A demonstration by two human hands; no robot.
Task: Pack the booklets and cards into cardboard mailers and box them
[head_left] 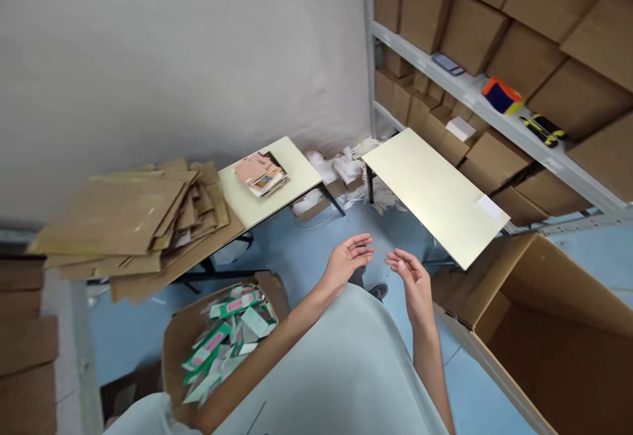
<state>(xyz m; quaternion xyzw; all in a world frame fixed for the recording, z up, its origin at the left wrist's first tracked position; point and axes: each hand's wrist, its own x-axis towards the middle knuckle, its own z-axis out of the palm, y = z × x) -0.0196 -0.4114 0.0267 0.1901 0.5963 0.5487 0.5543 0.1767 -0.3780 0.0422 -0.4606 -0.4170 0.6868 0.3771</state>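
Brown cardboard makes up the big box [475, 290] just right of the right hand [416, 283]. A pale table [435, 191] stands beyond that hand; stacked flat cardboard [113, 217] lies far left of the left hand [346, 260], above a smaller box [274, 296] of cartons [222, 339]. Both hands are empty, fingers loosely parted. A sideways bump could tip the smaller box or slide the uneven stack. The frame crops the big box; the left forearm [291, 326] hides some cartons; blur obscures their print.

A loose, pale blue-grey fabric top [366, 362] marked by a thin dark line, a dark fabric trouser leg [357, 277], a rounded, dark shoe [379, 291] with a paler edge
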